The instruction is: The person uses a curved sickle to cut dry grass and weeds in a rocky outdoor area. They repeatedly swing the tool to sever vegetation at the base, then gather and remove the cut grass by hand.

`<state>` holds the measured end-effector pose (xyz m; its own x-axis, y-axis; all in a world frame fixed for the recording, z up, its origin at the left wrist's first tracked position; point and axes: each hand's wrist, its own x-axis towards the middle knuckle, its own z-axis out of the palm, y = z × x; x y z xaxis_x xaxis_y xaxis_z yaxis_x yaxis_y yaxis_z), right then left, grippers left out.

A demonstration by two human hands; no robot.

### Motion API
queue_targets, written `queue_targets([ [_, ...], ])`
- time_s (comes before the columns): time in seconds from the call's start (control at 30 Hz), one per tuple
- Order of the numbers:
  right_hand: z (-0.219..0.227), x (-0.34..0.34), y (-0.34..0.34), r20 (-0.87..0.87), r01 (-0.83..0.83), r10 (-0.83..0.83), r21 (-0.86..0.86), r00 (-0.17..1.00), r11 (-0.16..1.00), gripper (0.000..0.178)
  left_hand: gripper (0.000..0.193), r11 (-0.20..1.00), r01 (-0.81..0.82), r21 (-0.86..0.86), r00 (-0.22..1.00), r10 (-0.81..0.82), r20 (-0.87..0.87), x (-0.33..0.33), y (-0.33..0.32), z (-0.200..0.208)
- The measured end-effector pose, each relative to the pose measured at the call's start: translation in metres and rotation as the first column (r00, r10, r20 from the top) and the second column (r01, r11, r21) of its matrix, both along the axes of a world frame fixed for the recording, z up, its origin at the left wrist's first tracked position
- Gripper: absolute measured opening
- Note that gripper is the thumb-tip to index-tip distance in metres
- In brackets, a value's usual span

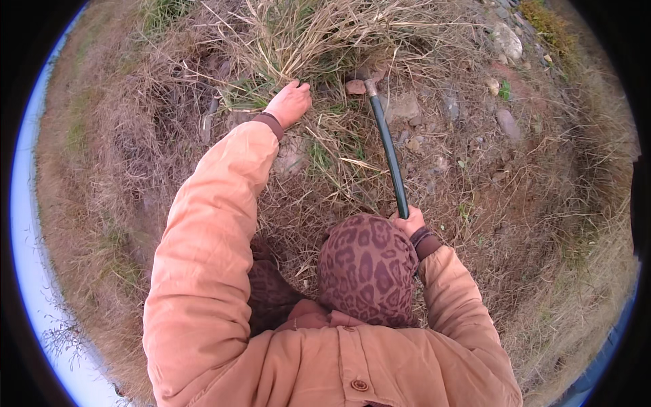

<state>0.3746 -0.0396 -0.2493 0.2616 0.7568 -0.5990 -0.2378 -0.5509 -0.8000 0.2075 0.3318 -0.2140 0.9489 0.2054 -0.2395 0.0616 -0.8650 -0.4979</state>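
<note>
My left hand [290, 103] is closed around stems at the base of a clump of long dry grass [291, 47], in front of me. Some green blades are mixed in with the straw-coloured ones. In my right hand [410, 222], close by my knee, is the lower end of a sickle's dark green handle [390, 152]. The handle points away from me, to a metal collar at its far end. There the sickle's dark head [359, 73] turns left at the foot of the clump, and grass and soil hide most of the blade.
Flat stones [401, 107] lie beside the sickle's collar. Further right are a pale rock [507, 42] and smaller stones on a bare earth slope. Dry grass [108, 149] covers the ground to the left. My raised knee [367, 268] in patterned trousers is between my arms.
</note>
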Motion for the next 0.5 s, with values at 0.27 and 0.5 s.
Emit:
queue_targets([
  [0.27, 0.022, 0.005, -0.054, -0.103, -0.004, 0.006, 0.019, 0.995, 1.0, 0.012, 0.071, 0.998, -0.014, -0.059, 0.985, 0.024, 0.174, 0.033, -0.015, -0.005],
  [0.5, 0.069, 0.023, -0.074, -0.327, -0.103, 0.042, -0.172, 0.944, 0.98, 0.015, 0.058, 0.971, -0.176, -0.16, 0.984, 0.169, -0.058, 0.058, 0.004, -0.041],
])
